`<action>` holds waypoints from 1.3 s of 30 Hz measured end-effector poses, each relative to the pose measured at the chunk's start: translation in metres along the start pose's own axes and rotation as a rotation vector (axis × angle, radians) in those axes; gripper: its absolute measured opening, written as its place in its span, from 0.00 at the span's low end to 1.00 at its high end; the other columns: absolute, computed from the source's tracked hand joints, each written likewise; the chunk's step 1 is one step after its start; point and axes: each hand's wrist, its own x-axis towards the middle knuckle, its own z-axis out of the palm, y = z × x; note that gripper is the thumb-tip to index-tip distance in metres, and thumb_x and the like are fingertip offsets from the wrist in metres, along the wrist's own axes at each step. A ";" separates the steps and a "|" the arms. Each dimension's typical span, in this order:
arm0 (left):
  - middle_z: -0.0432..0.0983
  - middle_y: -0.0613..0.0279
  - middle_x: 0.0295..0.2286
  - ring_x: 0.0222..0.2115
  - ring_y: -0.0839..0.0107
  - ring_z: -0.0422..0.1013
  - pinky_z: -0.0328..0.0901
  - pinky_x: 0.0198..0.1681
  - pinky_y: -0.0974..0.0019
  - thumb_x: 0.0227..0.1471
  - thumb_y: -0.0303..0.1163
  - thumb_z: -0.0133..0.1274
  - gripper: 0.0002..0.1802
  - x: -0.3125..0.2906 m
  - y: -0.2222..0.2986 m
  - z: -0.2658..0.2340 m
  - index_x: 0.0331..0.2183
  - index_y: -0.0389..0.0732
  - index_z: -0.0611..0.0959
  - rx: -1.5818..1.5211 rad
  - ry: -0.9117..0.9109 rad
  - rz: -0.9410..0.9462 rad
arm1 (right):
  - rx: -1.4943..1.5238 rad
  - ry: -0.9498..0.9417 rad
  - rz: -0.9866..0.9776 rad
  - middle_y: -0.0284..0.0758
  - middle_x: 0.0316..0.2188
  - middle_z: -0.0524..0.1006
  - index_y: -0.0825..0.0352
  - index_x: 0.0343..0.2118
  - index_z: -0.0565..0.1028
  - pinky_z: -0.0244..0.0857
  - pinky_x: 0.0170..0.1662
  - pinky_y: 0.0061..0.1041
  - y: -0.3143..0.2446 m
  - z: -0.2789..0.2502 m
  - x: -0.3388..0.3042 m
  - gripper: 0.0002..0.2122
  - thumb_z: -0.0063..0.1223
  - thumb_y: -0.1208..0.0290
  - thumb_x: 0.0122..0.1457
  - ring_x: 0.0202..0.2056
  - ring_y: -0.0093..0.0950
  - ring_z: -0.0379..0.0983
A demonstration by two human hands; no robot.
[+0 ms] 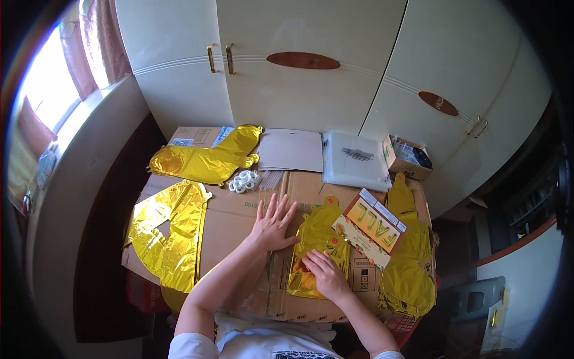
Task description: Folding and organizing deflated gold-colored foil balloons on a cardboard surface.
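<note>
A folded gold foil balloon lies on the cardboard surface in front of me. My right hand rests on its lower part, fingers stretched over the foil and pressing it flat. Beside the balloon's upper left edge, my left hand is spread with its palm down and its thumb close to the foil. A printed card with a picture of gold letters lies tilted just right of the folded balloon. Neither hand grips anything that I can see.
More flat gold foil balloons lie at the far left, near left and right. Along the back are white ribbon rolls, thin straws, grey card sheets, clear plastic bags and a small box. Cabinets stand behind.
</note>
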 end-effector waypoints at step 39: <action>0.58 0.37 0.57 0.61 0.39 0.51 0.45 0.64 0.45 0.53 0.66 0.42 0.48 -0.149 0.121 -0.016 0.59 0.35 0.64 -0.017 -0.121 0.407 | -0.027 -0.003 -0.014 0.41 0.54 0.70 0.64 0.54 0.71 0.53 0.64 0.40 0.001 0.002 -0.005 0.19 0.44 0.75 0.58 0.59 0.36 0.63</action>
